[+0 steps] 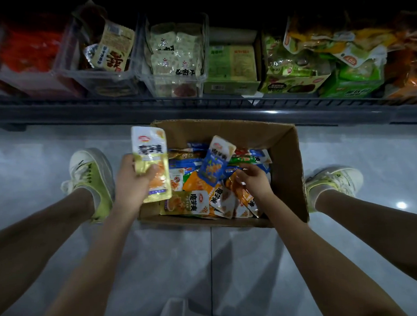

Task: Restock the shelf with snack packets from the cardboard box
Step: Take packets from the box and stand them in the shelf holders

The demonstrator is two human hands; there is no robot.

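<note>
An open cardboard box [286, 155] sits on the floor between my feet, filled with several snack packets in yellow, orange, blue and green. My left hand [130, 181] grips a yellow packet [151, 160] upright over the box's left edge. My right hand [254, 180] reaches into the box with fingers curled among the packets, next to a blue packet [217, 162] that stands tilted up; whether the fingers pinch it I cannot tell. The shelf [201, 106] runs across the top of the view, just beyond the box.
On the shelf stand clear plastic bins [176, 85] of beige and pale packets, green cartons [232, 64] and loose green and orange bags [355, 58] at the right. My shoes [94, 176] flank the box on a glossy tiled floor.
</note>
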